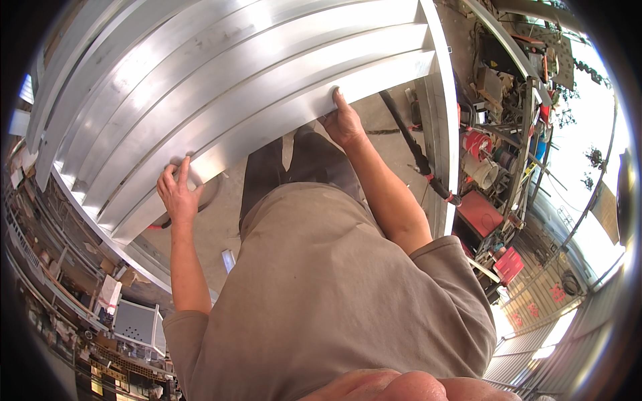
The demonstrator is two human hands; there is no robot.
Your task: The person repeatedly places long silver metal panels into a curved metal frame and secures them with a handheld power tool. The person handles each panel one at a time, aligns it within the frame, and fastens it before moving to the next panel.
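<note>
Both of my hands are on the nearest silvery metal slat point(267, 132) of a large frame. My left hand point(178, 195) lies across it toward its left part, with fingertips at the far edge and the thumb closer to the near edge. Farther right, my right hand point(344, 121) grips the near edge, its thumb on top and the other fingers hidden underneath. Several similar slats point(221, 80) run parallel beyond, between a left side rail point(87, 220) and a right side rail point(447, 113).
A dark pole-like piece point(411, 144) with red parts slants beneath the frame on the right. A red box point(479, 214), a red bucket point(476, 143) and cluttered shelving stand farther right. A grey perforated cabinet point(137, 324) and stacked material are at lower left.
</note>
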